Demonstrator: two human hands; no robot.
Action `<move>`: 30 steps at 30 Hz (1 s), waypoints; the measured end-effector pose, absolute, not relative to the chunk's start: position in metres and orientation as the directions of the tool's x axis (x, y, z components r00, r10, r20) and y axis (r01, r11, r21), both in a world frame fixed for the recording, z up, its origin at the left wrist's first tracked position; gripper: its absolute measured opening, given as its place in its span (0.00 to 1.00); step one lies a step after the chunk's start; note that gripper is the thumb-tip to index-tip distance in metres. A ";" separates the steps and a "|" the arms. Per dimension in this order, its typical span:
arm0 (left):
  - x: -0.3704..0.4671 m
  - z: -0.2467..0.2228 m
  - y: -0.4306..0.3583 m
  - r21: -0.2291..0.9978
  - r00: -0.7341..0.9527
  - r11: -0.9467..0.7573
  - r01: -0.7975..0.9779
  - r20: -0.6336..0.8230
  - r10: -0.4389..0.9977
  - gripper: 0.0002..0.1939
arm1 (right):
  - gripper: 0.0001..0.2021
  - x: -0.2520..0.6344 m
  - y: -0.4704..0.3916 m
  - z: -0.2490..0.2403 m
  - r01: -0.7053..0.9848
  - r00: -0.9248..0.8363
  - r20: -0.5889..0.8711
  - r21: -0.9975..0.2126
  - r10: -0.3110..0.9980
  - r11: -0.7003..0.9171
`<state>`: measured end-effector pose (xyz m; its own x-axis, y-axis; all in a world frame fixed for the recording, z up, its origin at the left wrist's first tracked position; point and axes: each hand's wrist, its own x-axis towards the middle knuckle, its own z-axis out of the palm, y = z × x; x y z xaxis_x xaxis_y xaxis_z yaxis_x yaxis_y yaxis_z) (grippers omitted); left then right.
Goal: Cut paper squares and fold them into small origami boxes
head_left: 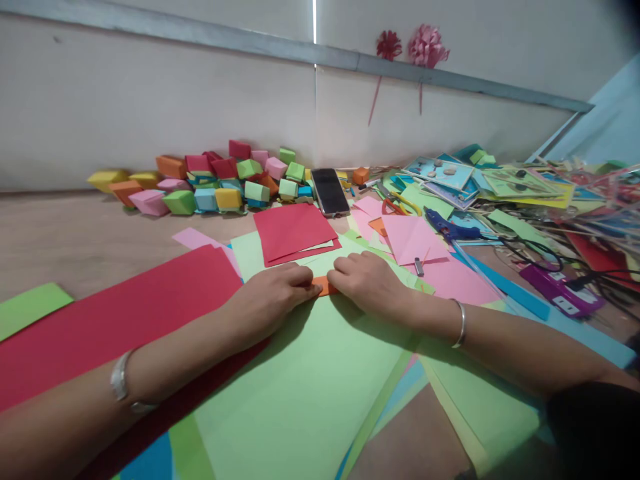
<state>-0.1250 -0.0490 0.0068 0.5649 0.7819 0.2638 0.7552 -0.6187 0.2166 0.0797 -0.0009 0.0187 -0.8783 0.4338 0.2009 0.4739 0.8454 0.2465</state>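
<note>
A small orange strip of folded paper (326, 287) lies on a light green sheet (300, 393), pinned between my two hands. My left hand (280, 297) has its fingers closed on the strip's left end, thumb pressed along it. At the other end my right hand (367, 287) curls its fingers down onto the paper, hiding that part. Just beyond both hands rest red paper squares (295, 233). Under my left forearm spreads a large red sheet (150, 313).
Several coloured paper boxes (220, 180) are heaped by the wall, with a phone (329, 191) beside them. To the right are pink paper (410, 237), a blue glue gun (450, 227), a purple power strip (563, 290) with cables, and stacked cards (440, 172).
</note>
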 end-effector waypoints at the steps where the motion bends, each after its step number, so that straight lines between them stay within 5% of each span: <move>1: -0.124 0.009 -0.050 0.212 0.559 -0.603 0.769 0.234 0.795 0.17 | 0.12 0.079 -0.007 0.019 0.441 -0.896 0.193 0.287 0.400 0.850; 6: -0.121 0.014 -0.058 0.107 0.572 -0.587 0.803 0.139 0.808 0.14 | 0.13 0.081 -0.037 0.019 0.374 -0.926 0.139 0.461 0.351 0.804; 14: -0.112 0.023 -0.070 -0.098 0.629 -0.624 0.775 0.034 0.776 0.12 | 0.10 0.084 -0.048 0.032 0.366 -0.870 -0.111 0.510 0.481 0.779; 20: -0.102 0.029 -0.082 -0.252 0.620 -0.608 0.753 -0.036 0.784 0.25 | 0.10 0.079 -0.052 0.036 0.333 -0.843 -0.176 0.571 0.508 0.750; 30: -0.107 0.024 -0.103 -0.435 0.570 -0.476 0.765 0.112 0.814 0.22 | 0.10 0.083 -0.052 0.039 0.329 -0.815 -0.239 0.559 0.528 0.761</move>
